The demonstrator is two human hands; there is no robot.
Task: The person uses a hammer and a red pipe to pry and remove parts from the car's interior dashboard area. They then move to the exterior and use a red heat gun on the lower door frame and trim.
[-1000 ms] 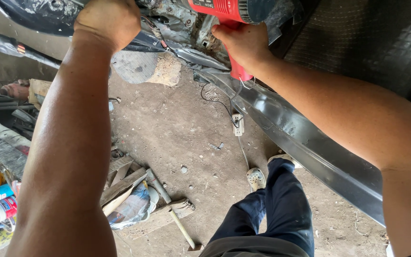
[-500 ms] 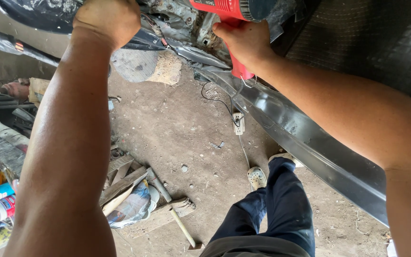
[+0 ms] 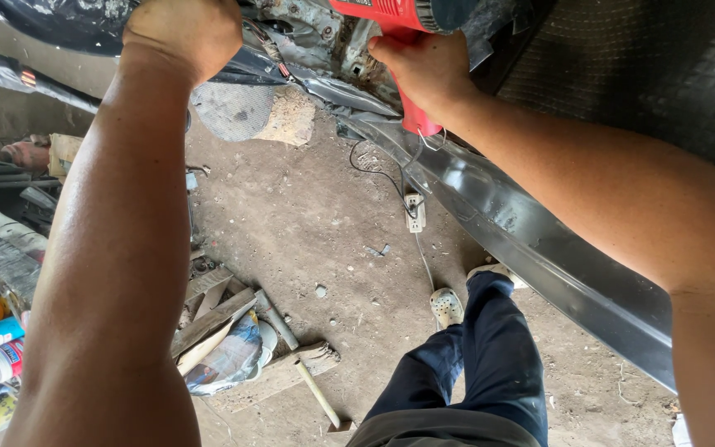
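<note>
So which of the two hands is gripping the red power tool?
The right hand, fingers wrapped around the handle of the red power tool. The left hand is closed on the dark crumpled panel instead, apart from the tool.

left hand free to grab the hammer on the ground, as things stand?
Probably not: the left hand is pressed up on the dark panel overhead, while the hammer lies far below on the dirt floor.

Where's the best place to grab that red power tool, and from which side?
By its handle, the narrow red grip below the body, coming from underneath. The right hand already wraps that grip on the red power tool; the cord hangs from its lower end.
</note>
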